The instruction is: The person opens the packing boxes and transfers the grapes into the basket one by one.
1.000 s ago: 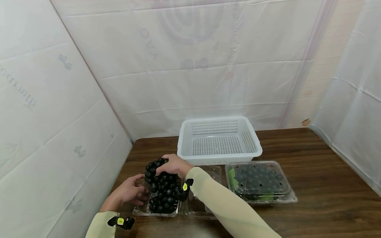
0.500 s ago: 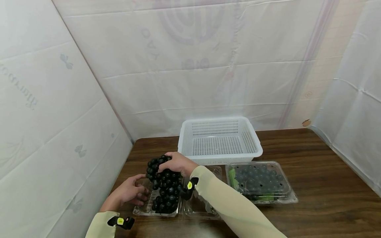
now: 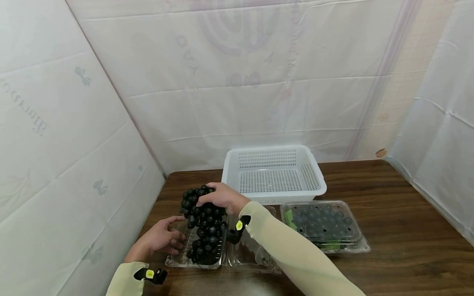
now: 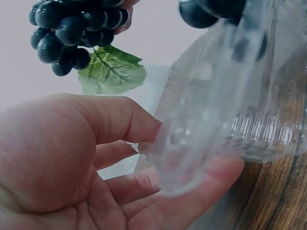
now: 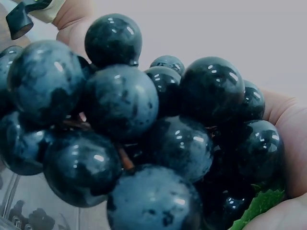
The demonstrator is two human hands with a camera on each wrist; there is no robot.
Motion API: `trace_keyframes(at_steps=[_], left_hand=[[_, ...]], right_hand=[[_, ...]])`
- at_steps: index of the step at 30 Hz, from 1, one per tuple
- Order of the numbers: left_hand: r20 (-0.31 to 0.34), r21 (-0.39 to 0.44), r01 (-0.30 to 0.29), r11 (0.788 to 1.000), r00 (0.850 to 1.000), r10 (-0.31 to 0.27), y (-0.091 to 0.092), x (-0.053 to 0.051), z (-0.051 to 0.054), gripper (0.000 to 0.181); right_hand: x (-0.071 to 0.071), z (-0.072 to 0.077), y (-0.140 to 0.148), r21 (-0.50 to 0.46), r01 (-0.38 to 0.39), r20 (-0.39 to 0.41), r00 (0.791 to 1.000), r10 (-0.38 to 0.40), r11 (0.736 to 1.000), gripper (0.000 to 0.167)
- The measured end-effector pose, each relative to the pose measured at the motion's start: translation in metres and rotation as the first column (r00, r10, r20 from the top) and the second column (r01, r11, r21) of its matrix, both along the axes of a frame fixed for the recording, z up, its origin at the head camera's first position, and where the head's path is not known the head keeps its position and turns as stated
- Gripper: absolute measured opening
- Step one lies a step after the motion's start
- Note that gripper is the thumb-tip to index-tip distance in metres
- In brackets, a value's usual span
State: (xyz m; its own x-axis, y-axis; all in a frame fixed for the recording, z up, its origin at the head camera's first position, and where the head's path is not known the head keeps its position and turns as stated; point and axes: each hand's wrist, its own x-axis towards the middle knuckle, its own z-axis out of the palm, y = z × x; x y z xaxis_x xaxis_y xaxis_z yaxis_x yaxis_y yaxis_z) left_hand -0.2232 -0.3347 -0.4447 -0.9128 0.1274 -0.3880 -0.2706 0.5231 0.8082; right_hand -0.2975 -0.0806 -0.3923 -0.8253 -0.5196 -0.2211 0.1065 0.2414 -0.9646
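Note:
Dark grapes in a bunch (image 3: pixel 207 218) hang from my right hand (image 3: pixel 224 198), whose thumb and fingers grip the upper part; the lower grapes are over the clear tray (image 3: pixel 185 259). In the right wrist view the grapes (image 5: pixel 120 103) fill the frame, with a bit of green leaf (image 5: pixel 261 206) by the fingers. My left hand (image 3: pixel 161 237) is at the tray's left side. The left wrist view shows its thumb and fingers (image 4: pixel 144 191) curled round the clear plastic edge (image 4: pixel 192 158), and a green leaf (image 4: pixel 112 72) under the raised grapes (image 4: pixel 67 33).
Behind the hands stands a white perforated basket (image 3: pixel 274 193). To the right lies a closed clear box (image 3: pixel 326 226) of dark grapes with green leaves. A clear plastic lid (image 3: pixel 252 263) lies beside the tray, partly under my right forearm. White sheeting surrounds the wooden table (image 3: pixel 400 213).
My right hand has risen and shifted slightly right, lifting the upper part of the bunch. More of the tray's bottom shows. My left hand has stayed at the tray's edge.

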Motion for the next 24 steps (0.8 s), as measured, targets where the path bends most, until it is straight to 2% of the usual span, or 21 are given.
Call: trace_keyframes(at_steps=[4, 12, 15, 19, 24], left_hand=[[0.0, 0.002, 0.012, 1.0, 1.0, -0.012, 0.0, 0.0, -0.001, 0.058], [-0.004, 0.015, 0.031, 0.999, 0.999, -0.031, 0.0, -0.001, -0.005, 0.057], [-0.001, 0.014, 0.028, 0.999, 1.0, -0.028, -0.001, -0.002, -0.005, 0.057], [0.004, 0.015, 0.026, 1.0, 1.0, -0.026, -0.001, -0.003, -0.005, 0.058], [-0.007, 0.015, 0.019, 1.0, 1.0, -0.019, -0.001, -0.003, -0.005, 0.059]], right_hand=[[-0.003, 0.003, 0.004, -0.016, 0.015, 0.015, 1.0, -0.015, 1.0, 0.089], [-0.011, 0.014, 0.016, -0.049, 0.094, 0.039, 0.995, -0.092, 0.994, 0.09], [-0.015, 0.02, 0.021, -0.134, 0.111, 0.089, 0.991, -0.1, 0.985, 0.087], [-0.023, 0.027, 0.029, -0.256, 0.125, 0.176, 0.981, -0.081, 0.959, 0.085], [-0.032, 0.035, 0.041, -0.267, 0.18, 0.196, 0.972, -0.13, 0.947, 0.093]])
